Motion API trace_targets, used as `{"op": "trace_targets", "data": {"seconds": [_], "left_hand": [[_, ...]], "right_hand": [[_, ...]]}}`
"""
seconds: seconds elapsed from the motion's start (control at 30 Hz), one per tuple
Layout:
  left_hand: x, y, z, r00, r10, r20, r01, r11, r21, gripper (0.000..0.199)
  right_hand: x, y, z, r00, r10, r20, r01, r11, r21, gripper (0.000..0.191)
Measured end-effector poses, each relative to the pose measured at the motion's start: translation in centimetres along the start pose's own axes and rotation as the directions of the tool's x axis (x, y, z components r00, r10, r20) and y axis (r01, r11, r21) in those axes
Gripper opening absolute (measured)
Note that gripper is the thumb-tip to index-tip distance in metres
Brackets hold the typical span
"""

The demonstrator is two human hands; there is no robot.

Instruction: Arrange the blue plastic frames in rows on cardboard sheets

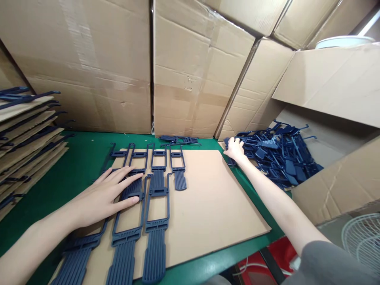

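Stacked brown cardboard boxes wall off the far edge of the green counter, their tops cut off by the view. At the right, an open brown cardboard carton is only partly in view; a white round rim shows above it, too little to identify. A flat tan cardboard sheet lies on the counter, its left side largely hidden by parts and the left forearm. A pile of layered cardboard sheets with dark blue parts between them is cropped at the left. Below the counter's near right corner are a partly hidden red object and a cut-off white wire guard. In the carton's opening lies a tangled heap of dark blue plastic parts, its single pieces hard to separate. On the sheet, dark blue plastic frames with ribbed paddles stand in overlapping rows, the nearest left ones cropped. The left hand is spread palm down over them, grasping nothing visible and covering several. The right hand bends its fingers over dark blue pieces at the heap's left end; whether it grips one cannot be told. Small flat dark blue parts lie near the counter's far edge.
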State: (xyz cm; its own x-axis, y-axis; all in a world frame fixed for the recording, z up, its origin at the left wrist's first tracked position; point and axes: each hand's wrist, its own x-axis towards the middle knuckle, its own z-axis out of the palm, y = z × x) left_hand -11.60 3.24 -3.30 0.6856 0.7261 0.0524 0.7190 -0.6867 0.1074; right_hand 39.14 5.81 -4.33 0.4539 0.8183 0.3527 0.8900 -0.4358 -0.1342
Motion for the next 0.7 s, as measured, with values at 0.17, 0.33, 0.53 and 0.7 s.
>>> {"op": "trace_targets", "data": {"seconds": [0.17, 0.33, 0.53, 0.7], "left_hand": [[-0.2, 0.5, 0.2, 0.999, -0.012, -0.053, 0.013, 1.0, 0.021, 0.064], [-0.3, 1.0, 0.3, 0.993, 0.005, -0.121, -0.002, 1.0, 0.022, 0.062], [-0.3, 1.0, 0.4, 0.993, 0.005, -0.119, -0.001, 1.0, 0.03, 0.062], [-0.2, 0.2, 0.6, 0.999, -0.012, -0.031, 0.013, 0.999, 0.052, 0.067]], "right_hand": [[0.4, 1.2, -3.0, 0.99, -0.118, -0.07, 0.119, 0.993, 0.006, 0.058], [2.4, 2.2, -6.4, 0.978, -0.196, -0.069, 0.202, 0.976, 0.081, 0.046], [7.3, 6.0, -7.8, 0.978, -0.112, -0.177, 0.134, 0.984, 0.114, 0.069], [8.2, 8.4, -5.4, 0.967, -0.168, 0.19, 0.2, 0.965, -0.167, 0.086]]}}
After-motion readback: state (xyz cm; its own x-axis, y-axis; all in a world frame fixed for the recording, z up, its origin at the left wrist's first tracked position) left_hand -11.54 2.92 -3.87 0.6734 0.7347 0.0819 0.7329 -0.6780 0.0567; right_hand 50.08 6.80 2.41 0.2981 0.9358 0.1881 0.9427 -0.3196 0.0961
